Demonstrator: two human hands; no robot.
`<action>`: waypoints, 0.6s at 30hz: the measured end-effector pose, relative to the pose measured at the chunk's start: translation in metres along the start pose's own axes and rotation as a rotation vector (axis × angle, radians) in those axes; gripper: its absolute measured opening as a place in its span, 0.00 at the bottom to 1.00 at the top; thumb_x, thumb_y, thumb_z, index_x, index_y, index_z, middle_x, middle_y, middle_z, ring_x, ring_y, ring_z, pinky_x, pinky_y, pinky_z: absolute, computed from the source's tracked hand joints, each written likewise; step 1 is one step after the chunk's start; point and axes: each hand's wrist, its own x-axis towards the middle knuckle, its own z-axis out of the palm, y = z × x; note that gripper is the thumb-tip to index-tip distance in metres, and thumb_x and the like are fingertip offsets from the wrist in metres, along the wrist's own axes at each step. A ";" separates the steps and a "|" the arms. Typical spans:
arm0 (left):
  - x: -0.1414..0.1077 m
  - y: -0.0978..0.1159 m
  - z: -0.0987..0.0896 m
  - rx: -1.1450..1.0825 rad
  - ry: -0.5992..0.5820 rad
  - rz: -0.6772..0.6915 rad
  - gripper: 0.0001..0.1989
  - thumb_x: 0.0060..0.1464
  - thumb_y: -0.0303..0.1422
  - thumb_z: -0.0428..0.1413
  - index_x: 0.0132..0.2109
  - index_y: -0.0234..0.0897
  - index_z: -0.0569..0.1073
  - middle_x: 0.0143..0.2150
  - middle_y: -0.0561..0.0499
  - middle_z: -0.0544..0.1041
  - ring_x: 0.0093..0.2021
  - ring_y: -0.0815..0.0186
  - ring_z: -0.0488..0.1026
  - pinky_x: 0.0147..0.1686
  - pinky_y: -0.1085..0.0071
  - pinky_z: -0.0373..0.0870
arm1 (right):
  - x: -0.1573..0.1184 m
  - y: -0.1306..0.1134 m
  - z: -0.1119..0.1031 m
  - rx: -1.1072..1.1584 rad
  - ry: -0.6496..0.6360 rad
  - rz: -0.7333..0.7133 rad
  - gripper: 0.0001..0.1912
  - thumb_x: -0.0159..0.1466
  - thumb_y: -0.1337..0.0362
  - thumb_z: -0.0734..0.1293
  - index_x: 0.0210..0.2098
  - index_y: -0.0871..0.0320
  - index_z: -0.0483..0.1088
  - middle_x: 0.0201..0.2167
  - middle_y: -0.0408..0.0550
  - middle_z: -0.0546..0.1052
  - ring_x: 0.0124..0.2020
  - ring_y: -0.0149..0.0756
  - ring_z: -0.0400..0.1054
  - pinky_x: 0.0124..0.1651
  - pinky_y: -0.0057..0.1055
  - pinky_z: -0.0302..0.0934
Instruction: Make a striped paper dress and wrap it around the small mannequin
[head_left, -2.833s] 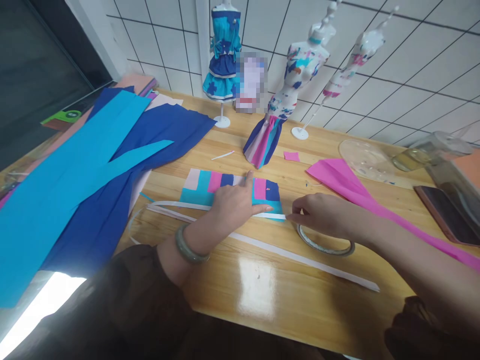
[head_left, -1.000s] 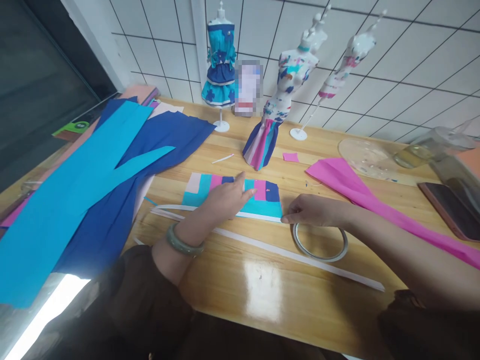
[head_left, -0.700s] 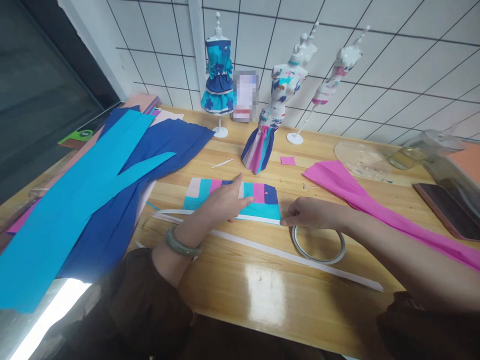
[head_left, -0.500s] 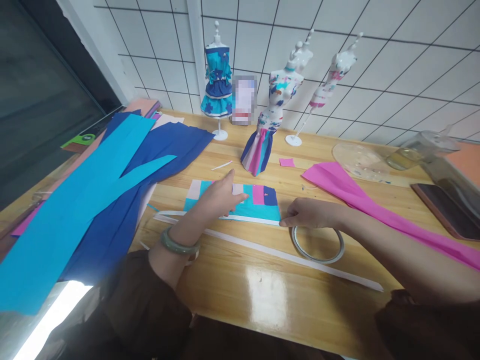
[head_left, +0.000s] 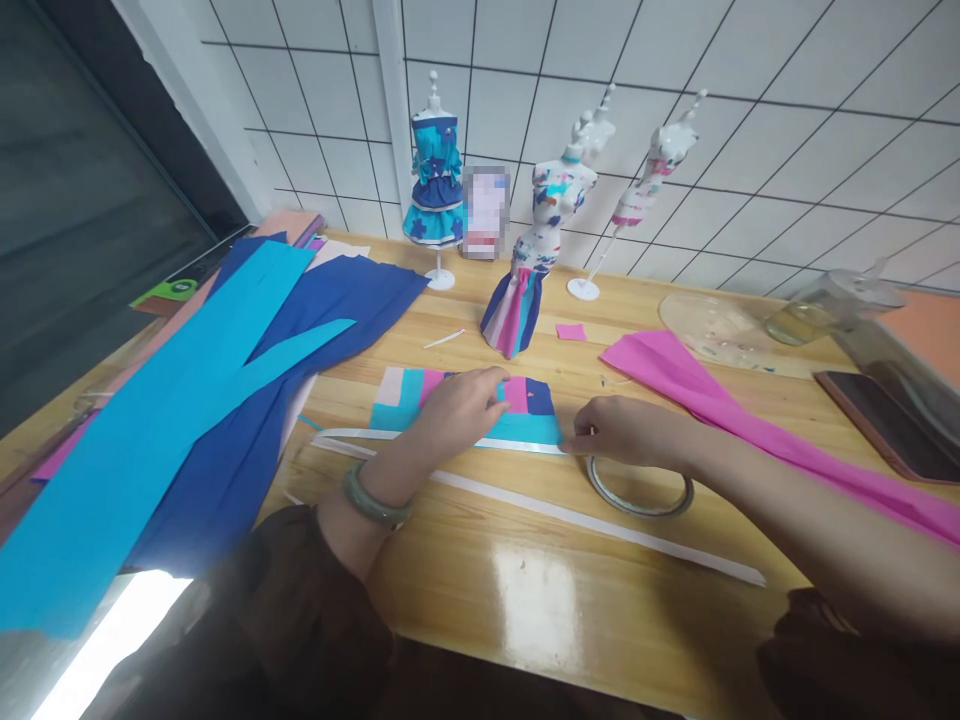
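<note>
A patchwork panel (head_left: pixel 517 425) is shown between the front and back edges of the table (head_left: pixel 450 600); along its near side a white strip (head_left: pixel 521 446), pinched by the right hand (head_left: pixel 622 430), is apparently being aligned, thumb and forefinger of the left hand (head_left: pixel 459 412) parted above; next, even tension seems required.

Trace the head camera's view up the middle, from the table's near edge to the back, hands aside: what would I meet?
Nearer white strip, farther white strip, striped patchwork fabric, mannequin in a striped skirt, tiled wall.
</note>
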 end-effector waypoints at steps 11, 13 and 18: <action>0.005 -0.007 0.015 0.162 0.049 0.082 0.24 0.60 0.33 0.49 0.63 0.36 0.58 0.53 0.44 0.72 0.56 0.59 0.63 0.54 0.63 0.59 | -0.014 -0.006 0.008 -0.169 0.184 0.004 0.16 0.63 0.57 0.58 0.27 0.57 0.72 0.28 0.52 0.78 0.29 0.41 0.71 0.27 0.31 0.51; 0.006 -0.006 0.014 0.144 0.077 0.067 0.24 0.61 0.32 0.47 0.63 0.37 0.57 0.52 0.44 0.72 0.55 0.60 0.64 0.54 0.63 0.59 | -0.017 -0.006 0.009 -0.207 0.233 -0.001 0.17 0.64 0.57 0.57 0.27 0.57 0.71 0.28 0.52 0.78 0.29 0.42 0.71 0.27 0.31 0.50; 0.006 -0.007 0.001 0.021 0.244 -0.023 0.23 0.62 0.30 0.42 0.63 0.34 0.57 0.52 0.43 0.73 0.55 0.61 0.66 0.54 0.65 0.60 | -0.033 -0.010 0.006 -0.346 0.347 0.010 0.21 0.66 0.53 0.54 0.26 0.57 0.69 0.23 0.53 0.76 0.24 0.42 0.69 0.23 0.30 0.44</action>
